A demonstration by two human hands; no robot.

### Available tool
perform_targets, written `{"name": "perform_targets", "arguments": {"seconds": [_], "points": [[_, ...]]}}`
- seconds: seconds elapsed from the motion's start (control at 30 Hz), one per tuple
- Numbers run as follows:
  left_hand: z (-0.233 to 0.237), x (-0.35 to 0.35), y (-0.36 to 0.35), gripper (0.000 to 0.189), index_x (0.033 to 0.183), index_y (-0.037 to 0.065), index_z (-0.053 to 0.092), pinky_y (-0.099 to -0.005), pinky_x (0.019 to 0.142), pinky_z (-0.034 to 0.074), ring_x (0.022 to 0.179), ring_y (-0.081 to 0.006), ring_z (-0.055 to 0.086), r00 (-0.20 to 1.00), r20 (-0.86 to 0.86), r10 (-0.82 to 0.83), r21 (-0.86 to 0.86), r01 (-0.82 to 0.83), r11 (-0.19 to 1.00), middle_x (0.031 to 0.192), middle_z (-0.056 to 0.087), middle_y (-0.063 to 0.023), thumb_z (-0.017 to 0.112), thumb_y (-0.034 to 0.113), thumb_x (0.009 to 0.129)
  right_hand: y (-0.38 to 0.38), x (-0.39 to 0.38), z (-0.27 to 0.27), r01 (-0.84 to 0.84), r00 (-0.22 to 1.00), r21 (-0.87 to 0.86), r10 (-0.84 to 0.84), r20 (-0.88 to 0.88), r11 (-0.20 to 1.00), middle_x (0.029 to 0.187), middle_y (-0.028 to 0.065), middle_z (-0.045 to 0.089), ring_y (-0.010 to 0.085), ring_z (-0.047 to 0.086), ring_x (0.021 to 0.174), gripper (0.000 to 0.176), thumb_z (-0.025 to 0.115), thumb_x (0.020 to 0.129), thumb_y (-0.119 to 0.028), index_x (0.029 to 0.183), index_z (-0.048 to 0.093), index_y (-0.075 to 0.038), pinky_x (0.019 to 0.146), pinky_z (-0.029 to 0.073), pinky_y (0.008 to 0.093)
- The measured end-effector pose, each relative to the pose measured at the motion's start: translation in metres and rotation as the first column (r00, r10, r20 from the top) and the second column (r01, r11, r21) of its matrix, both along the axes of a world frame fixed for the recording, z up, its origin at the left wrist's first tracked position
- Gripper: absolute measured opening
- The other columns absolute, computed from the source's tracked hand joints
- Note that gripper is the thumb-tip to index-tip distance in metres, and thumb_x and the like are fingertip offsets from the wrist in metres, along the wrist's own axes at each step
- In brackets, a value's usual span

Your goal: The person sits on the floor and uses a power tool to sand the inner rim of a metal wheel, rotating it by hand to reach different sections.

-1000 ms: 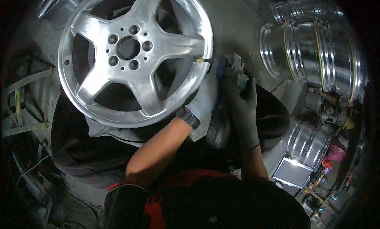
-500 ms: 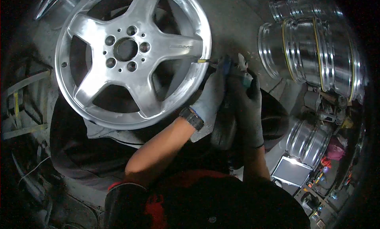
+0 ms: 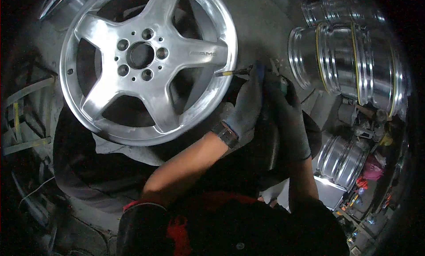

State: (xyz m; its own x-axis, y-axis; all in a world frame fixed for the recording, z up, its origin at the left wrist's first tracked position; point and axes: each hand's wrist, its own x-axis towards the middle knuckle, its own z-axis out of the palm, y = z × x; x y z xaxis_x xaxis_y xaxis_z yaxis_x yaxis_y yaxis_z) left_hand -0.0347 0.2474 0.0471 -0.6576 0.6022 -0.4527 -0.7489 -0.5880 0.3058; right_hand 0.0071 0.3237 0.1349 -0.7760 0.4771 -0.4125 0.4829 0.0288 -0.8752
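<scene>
Head, left hand slanted, right hand curled

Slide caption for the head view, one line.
Left hand and right hand, both gloved, hold a tool, its tip at a five-spoke wheel's rim.

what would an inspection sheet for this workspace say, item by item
Surface: grey floor, scuffed
Job's things: five-spoke wheel, shiny; tool with its tip at the rim, contact unclear
Clutter: pink bundle among small mixed items
Grip: left hand and right hand, both gloved, closed around the tool
Cables: thin pale line at left, possibly a cord
Surroundings: stacked rims, lit panel, metal frame
</scene>
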Motion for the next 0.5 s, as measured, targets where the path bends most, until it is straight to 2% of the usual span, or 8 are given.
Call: {"name": "perform_targets", "arguments": {"seconds": [0.03,0.17,0.23,0.27,0.33,0.37,0.43,0.5], "points": [[-0.003,0.002,0.000,0.058,0.131,0.004,0.066,-0.0339,0.105,0.044,0.114,-0.0169,0.059,1.000,-0.030,-0.007,0.058,0.009,0.998,0.123,0.067,-0.0074,0.044,0.054,0.113,0.003,-0.001,-0.001,-0.026,0.999,0.039,0.026,0.019,0.999,0.129,0.0117,0.068,0.0185,0.066,0.115,0.053,0.074,0.102,-0.021,0.146,0.054,0.000,0.100,0.054,0.0331],[0.004,-0.008,0.002,0.063,0.130,0.003,0.066,-0.0354,0.104,0.045,0.116,-0.0194,0.059,0.996,-0.033,-0.084,0.037,0.086,0.996,0.124,0.067,-0.0094,0.041,0.057,0.113,0.017,-0.002,-0.013,-0.010,0.998,-0.025,0.009,-0.070,1.000,0.131,0.0123,0.067,0.0191,0.065,0.117,0.053,0.074,0.102,-0.022,0.146,0.055,0.001,0.101,0.053,0.0334],[0.011,-0.015,0.000,0.067,0.129,0.000,0.065,-0.0379,0.105,0.044,0.117,-0.0243,0.061,0.964,-0.165,-0.209,-0.208,0.173,0.963,0.124,0.068,-0.0137,0.036,0.059,0.113,0.022,-0.002,-0.017,-0.002,0.992,-0.073,-0.007,-0.129,0.997,0.132,0.0127,0.067,0.0194,0.065,0.118,0.053,0.074,0.102,-0.022,0.146,0.055,0.001,0.102,0.052,0.0335],[-0.001,-0.011,0.008,0.067,0.129,0.000,0.065,-0.0379,0.105,0.044,0.117,-0.0243,0.061,0.964,-0.164,-0.211,-0.209,0.175,0.962,0.124,0.068,-0.0137,0.036,0.059,0.113,0.023,0.000,-0.015,0.000,0.992,-0.074,-0.009,-0.129,0.997,0.132,0.0127,0.067,0.0194,0.065,0.118,0.053,0.074,0.102,-0.022,0.146,0.055,0.001,0.102,0.052,0.0335],[-0.036,0.003,0.029,0.070,0.130,-0.002,0.061,-0.0406,0.107,0.043,0.116,-0.0310,0.063,0.880,-0.463,-0.104,-0.309,-0.050,0.950,0.127,0.067,-0.0196,0.032,0.059,0.113,0.024,0.008,-0.011,-0.032,0.997,-0.047,0.029,-0.070,0.998,0.136,0.0139,0.065,0.0207,0.064,0.121,0.052,0.073,0.102,-0.024,0.145,0.057,0.001,0.103,0.052,0.0336],[-0.028,0.001,0.024,0.070,0.130,-0.002,0.061,-0.0406,0.107,0.043,0.116,-0.0310,0.063,0.880,-0.464,-0.105,-0.309,-0.050,0.950,0.127,0.067,-0.0196,0.032,0.059,0.113,0.020,0.009,-0.007,-0.031,0.997,-0.046,0.028,-0.071,0.998,0.136,0.0139,0.065,0.0207,0.064,0.121,0.052,0.073,0.102,-0.024,0.145,0.057,0.001,0.103,0.052,0.0336],[-0.004,-0.002,0.008,0.065,0.132,-0.004,0.058,-0.0408,0.109,0.041,0.120,-0.0362,0.062,0.962,-0.229,-0.149,-0.269,0.085,0.960,0.129,0.066,-0.0222,0.034,0.054,0.114,0.009,0.009,0.001,0.034,0.998,-0.137,-0.041,-0.049,0.990,0.139,0.0144,0.064,0.0210,0.063,0.123,0.052,0.072,0.103,-0.024,0.146,0.056,0.001,0.103,0.052,0.0341],[-0.014,-0.008,0.014,0.065,0.134,-0.004,0.058,-0.0397,0.110,0.041,0.122,-0.0339,0.061,0.950,-0.277,-0.142,-0.184,0.093,0.978,0.130,0.065,-0.0218,0.036,0.053,0.114,0.011,0.009,0.000,0.055,0.998,-0.063,-0.055,0.001,0.997,0.138,0.0148,0.064,0.0209,0.063,0.122,0.052,0.071,0.104,-0.024,0.146,0.055,0.001,0.102,0.053,0.0337]]}}
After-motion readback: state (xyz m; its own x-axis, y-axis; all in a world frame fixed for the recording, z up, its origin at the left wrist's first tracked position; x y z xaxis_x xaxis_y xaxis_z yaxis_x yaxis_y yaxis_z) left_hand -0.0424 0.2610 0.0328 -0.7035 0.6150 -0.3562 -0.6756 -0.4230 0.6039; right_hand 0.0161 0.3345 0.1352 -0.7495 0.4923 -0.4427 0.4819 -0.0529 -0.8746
